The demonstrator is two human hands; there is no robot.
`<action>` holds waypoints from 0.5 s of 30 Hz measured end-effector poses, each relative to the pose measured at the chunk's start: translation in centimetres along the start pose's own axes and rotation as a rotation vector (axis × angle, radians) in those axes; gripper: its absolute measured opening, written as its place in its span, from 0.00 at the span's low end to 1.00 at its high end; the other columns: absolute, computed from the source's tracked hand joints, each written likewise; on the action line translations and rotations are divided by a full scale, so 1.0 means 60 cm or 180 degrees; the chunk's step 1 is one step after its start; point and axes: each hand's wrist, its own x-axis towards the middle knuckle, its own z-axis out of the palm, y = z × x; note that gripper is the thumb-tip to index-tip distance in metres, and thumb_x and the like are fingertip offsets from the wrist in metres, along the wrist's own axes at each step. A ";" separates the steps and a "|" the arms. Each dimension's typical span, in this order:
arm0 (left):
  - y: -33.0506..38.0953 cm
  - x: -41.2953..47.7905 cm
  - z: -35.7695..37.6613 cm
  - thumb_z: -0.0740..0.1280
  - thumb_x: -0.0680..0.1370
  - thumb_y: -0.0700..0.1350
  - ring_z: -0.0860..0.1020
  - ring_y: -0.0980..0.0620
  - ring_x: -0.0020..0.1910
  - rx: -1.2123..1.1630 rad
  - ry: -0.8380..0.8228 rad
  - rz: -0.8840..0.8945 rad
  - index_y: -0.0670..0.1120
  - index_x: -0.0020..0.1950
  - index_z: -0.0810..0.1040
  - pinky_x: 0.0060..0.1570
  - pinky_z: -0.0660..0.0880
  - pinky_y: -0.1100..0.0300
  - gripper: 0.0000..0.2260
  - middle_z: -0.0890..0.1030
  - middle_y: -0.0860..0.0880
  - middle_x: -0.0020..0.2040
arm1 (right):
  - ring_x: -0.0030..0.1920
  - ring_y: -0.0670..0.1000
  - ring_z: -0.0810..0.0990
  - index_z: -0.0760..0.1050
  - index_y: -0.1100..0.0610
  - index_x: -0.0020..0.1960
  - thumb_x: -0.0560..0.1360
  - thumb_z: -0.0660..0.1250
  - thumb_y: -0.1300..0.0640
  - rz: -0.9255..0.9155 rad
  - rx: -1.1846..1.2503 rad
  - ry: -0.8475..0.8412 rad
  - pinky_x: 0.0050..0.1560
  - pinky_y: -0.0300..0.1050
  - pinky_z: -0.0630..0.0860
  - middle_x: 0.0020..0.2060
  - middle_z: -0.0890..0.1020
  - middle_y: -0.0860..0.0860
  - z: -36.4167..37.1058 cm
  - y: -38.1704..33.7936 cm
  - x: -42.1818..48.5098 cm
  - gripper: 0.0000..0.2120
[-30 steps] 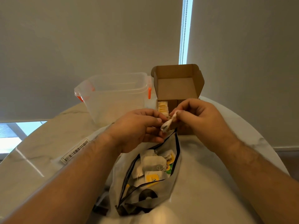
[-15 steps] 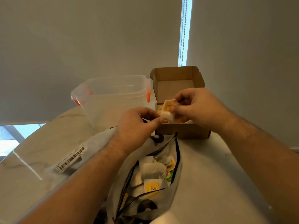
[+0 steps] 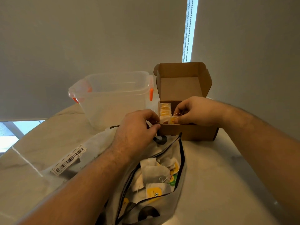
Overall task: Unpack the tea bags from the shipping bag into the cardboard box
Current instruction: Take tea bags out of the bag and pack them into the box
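The left hand (image 3: pixel 138 132) sits at the near left corner of the cardboard box (image 3: pixel 191 133), fingers curled and thumb meeting forefinger. A thin thread shows at the tips, but I cannot tell whether it is pinched. Inside the box, a row of tea bags (image 3: pixel 164 109) stands on edge along the left wall. The right hand (image 3: pixel 199 112) reaches in from the right and pinches a tea bag (image 3: pixel 173 119) by its yellow tag at the near end of that row.

To seat it well, I judge the bag should go in upright and snug against the row, string tucked inside, while the left hand steadies the box so it does not slide.

On the far left of the table (image 3: pixel 227 176), a barcode label (image 3: pixel 69 159) lies on the shipping bag (image 3: pixel 168 148). A clear plastic tub (image 3: pixel 113 101) with orange latches stands just beside the box. The shipping bag lies open, near, with loose tea bags (image 3: pixel 154 172) inside, so much is left to unpack. The box's raised lid (image 3: pixel 180 86) stands behind, clear of the hands. Only trailing strings look likely to snag.
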 end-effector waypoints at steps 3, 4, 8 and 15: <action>0.001 -0.002 0.000 0.72 0.79 0.50 0.77 0.60 0.43 0.0021 0.0028 -0.0022 0.55 0.54 0.82 0.46 0.77 0.63 0.05 0.80 0.60 0.46 | 0.50 0.47 0.82 0.84 0.47 0.54 0.79 0.72 0.47 0.0031 0.0205 -0.0186 0.48 0.41 0.76 0.47 0.84 0.45 0.002 -0.006 0.012 0.06; 0.001 -0.002 0.000 0.72 0.79 0.50 0.77 0.60 0.43 0.0021 0.0040 -0.0031 0.55 0.54 0.82 0.46 0.77 0.63 0.05 0.79 0.60 0.46 | 0.51 0.47 0.82 0.84 0.47 0.53 0.78 0.72 0.47 0.0032 0.0241 -0.0236 0.49 0.41 0.76 0.47 0.85 0.45 0.002 -0.008 0.014 0.06; 0.002 -0.004 0.000 0.72 0.79 0.51 0.77 0.60 0.43 -0.0004 0.0048 -0.0047 0.55 0.54 0.82 0.44 0.77 0.64 0.05 0.80 0.60 0.46 | 0.45 0.45 0.84 0.84 0.49 0.51 0.76 0.75 0.49 0.0140 0.0620 -0.0282 0.42 0.37 0.76 0.44 0.86 0.46 -0.009 -0.004 0.011 0.06; 0.005 -0.005 0.003 0.71 0.79 0.50 0.77 0.60 0.44 -0.0023 0.0058 -0.0056 0.55 0.54 0.83 0.47 0.78 0.62 0.04 0.80 0.59 0.46 | 0.49 0.47 0.81 0.85 0.48 0.52 0.79 0.70 0.42 0.0509 0.0075 -0.0399 0.45 0.42 0.72 0.45 0.84 0.47 -0.005 -0.010 0.014 0.11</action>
